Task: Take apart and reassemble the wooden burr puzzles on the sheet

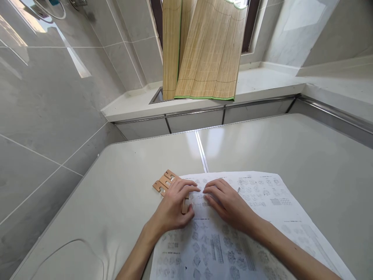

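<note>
A large printed sheet [276, 206] covered with small line drawings lies on the table. Several notched light-brown wooden pieces [163, 182] lie side by side at the sheet's upper left edge, partly hidden by my left hand [176, 202]. That hand curves over another wooden piece [184, 206], which shows between its thumb and fingers; most of it is covered. My right hand [225, 200] rests on the sheet with its fingers extended, the tips just right of my left fingertips. Nothing is visible in it.
The pale table [131, 167] has a metal seam [201, 149] across it. Behind stand a white counter ledge [262, 83] and a bamboo mat [210, 58] leaning at the window. A grey tiled wall [58, 97] rises at left.
</note>
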Available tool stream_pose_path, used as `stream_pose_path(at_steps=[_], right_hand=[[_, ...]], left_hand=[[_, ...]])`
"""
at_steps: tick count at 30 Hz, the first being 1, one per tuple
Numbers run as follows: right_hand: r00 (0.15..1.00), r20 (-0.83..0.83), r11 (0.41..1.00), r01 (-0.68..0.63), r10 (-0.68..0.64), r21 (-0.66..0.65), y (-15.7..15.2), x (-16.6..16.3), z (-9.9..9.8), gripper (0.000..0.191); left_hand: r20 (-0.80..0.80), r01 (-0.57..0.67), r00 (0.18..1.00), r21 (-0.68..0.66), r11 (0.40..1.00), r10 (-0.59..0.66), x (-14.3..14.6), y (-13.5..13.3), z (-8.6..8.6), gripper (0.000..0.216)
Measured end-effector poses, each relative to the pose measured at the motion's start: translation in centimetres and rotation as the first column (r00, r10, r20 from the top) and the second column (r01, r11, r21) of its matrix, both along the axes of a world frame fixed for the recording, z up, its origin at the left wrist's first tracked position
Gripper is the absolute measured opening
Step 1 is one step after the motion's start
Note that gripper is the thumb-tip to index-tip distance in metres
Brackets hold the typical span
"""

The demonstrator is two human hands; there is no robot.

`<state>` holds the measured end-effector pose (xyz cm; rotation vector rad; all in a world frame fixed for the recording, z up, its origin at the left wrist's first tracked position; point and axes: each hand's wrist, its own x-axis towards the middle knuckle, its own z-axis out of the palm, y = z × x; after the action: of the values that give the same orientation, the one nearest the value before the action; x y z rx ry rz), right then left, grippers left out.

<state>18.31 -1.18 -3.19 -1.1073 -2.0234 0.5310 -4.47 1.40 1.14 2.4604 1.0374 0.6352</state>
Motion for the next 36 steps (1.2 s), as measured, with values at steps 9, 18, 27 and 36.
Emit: stream_pose_path(at_steps=[9, 18, 27, 36], right_hand=[[0.999, -0.022, 0.999, 0.023, -0.024, -0.038, 0.0, 0.3, 0.2, 0.017], [0.996, -0.062, 0.998, 0.063, -0.064, -0.027, 0.1, 0.2, -0.2, 0.019], [0.997, -0.054, 0.998, 0.055, -0.055, -0.019, 0.0, 0.2, 0.0, 0.021], [0.997, -0.057, 0.998, 0.055, -0.056, -0.019, 0.0, 0.3, -0.3, 0.020]], left_hand=[[0.337, -0.550, 0.793, 0.038, 0.834, 0.508, -4.2, 3.1, -0.6, 0.019], [0.313, -0.773, 0.513, -0.237, 0.589, 0.799, -7.0, 4.5, -2.8, 0.040], [0.276, -0.738, 0.571, -0.239, 0.631, 0.773, -6.2, 4.0, -2.6, 0.027], [0.161, -0.740, 0.633, -0.164, 0.653, 0.758, -6.3, 4.1, -2.8, 0.026]])
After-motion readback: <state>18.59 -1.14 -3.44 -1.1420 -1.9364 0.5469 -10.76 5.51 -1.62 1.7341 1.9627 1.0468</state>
